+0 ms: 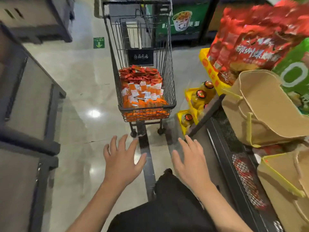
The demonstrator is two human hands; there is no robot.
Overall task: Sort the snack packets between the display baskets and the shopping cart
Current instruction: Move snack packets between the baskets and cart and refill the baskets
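Note:
A black wire shopping cart (168, 52) stands in the aisle straight ahead. It is piled with small snack packets (142, 87), red ones at the back and orange-and-white ones toward me. My left hand (122, 160) and my right hand (190, 162) hover side by side with fingers spread, short of the cart's near end, and hold nothing. On the right, two tan fabric display baskets with yellow trim sit on a shelf, one higher (260, 108) and one lower (284, 174). Red packets (245, 178) lie in a dark rack below the baskets.
Large red snack bags (247, 41) and a green bag (294, 71) are stacked at the upper right. Yellow trays of bottled drinks (200, 96) stand low beside the cart. Dark grey shelving units (26, 91) line the left side. The glossy floor (83, 77) lies between.

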